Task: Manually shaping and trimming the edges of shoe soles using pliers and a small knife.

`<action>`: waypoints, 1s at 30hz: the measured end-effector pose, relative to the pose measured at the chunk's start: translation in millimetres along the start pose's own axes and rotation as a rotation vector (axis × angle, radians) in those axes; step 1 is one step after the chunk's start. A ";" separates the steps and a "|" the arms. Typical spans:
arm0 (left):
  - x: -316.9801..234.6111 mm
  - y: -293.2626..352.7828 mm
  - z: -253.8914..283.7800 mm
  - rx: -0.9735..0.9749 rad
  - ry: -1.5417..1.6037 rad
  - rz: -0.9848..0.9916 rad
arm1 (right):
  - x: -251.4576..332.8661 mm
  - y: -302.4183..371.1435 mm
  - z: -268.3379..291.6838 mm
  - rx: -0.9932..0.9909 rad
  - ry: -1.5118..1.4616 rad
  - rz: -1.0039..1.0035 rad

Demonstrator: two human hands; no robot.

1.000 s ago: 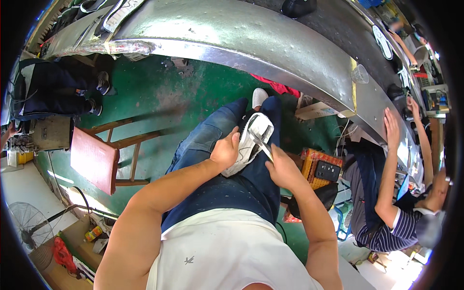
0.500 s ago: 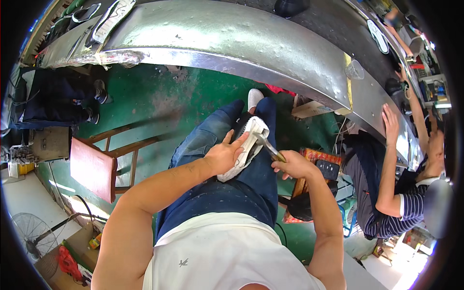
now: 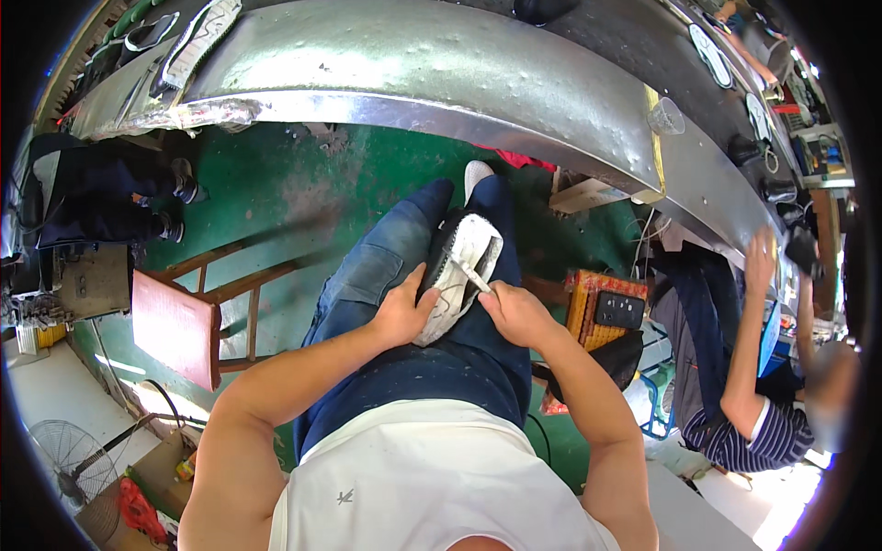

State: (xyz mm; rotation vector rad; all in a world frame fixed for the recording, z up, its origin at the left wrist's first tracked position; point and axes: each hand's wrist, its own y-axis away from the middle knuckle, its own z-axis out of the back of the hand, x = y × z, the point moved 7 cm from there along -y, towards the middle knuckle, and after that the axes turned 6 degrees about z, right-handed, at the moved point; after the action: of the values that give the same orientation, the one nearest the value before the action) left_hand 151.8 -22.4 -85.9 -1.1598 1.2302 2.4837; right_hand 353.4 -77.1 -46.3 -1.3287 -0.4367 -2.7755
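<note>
A white shoe [image 3: 447, 306] with a dark side lies across my lap, its far end between my knees. My left hand [image 3: 402, 312] grips it by the near left side, thumb toward the upper. In my closed right hand [image 3: 520, 315] is a slim, pale, rod-like tool [image 3: 472, 276]. It slants across the shoe, and its tip meets the upper near the middle. My fist hides the rest of the tool, so its exact kind cannot be made out.
A long metal bench [image 3: 413, 64] curves ahead, bearing another white shoe [image 3: 200, 44] and a clear cup [image 3: 666, 117]. A wooden chair [image 3: 175, 321] stands left. A phone [image 3: 620, 310] rests on an orange-patterned seat [image 3: 581, 312] at right. Beyond sits a co-worker in a striped sleeve [image 3: 758, 448].
My right hand has moved left, up against the shoe, and the tool lies differently. My left fingers have drawn back from the upper to its side. The co-worker's arm has shifted along the bench.
</note>
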 end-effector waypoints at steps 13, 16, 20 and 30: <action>-31.0 11.0 12.0 0.278 -0.388 0.084 | -40.5 71.3 -31.0 -0.135 -0.604 -0.312; -61.0 22.6 48.6 0.033 -0.301 -0.340 | -59.5 90.2 -33.5 -0.260 -0.848 -0.348; -122.9 33.3 99.7 -0.200 -0.022 -0.568 | -68.3 106.3 -29.9 -0.268 -0.896 -0.493; -126.6 -76.1 25.5 0.031 -0.204 -0.127 | -27.9 120.9 -9.5 -0.205 -0.879 -0.341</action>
State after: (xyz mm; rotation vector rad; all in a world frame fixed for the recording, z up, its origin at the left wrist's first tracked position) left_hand 257.5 71.7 -36.3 -0.9199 1.1007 2.4101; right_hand 382.0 -198.2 -44.8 -2.7286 -0.4225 -2.3288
